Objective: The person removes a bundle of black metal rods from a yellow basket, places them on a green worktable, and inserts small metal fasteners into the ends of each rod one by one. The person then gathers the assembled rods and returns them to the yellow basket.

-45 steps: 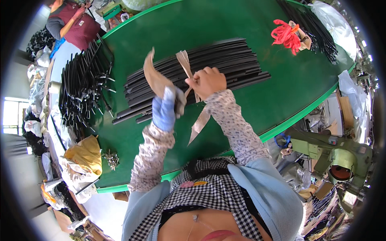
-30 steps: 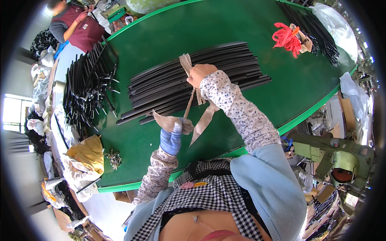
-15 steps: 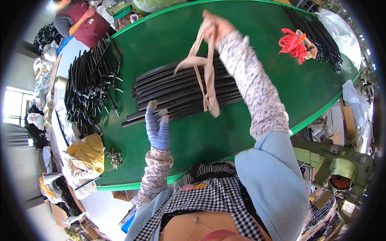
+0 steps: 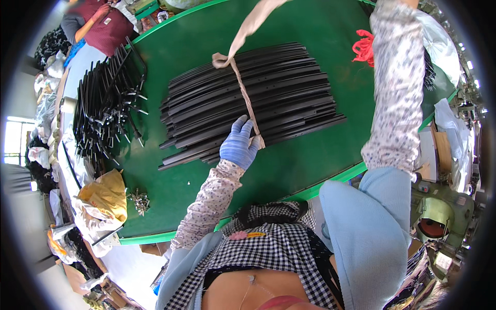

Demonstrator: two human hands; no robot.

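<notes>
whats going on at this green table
A person is tying up a pile of long black strips on a green table. The left hand, in a blue glove, presses one end of a beige cloth strip against the pile's near edge. The right arm is raised, pulling the strip's other end up out of the frame, so that hand is not visible. Another person works at the far corner beside a second black pile.

Beige cloth strip [image 4: 247,98]: long, narrow, knotted near far edge of bundle, stretched taut across it; near end pinned at bundle's near edge, far end rising out of frame at top. Black strip bundle [image 4: 253,101]: long, slightly curved flat strips, possibly perforated, stacked lengthwise, lying flat on green table, ends uneven at left side.
</notes>
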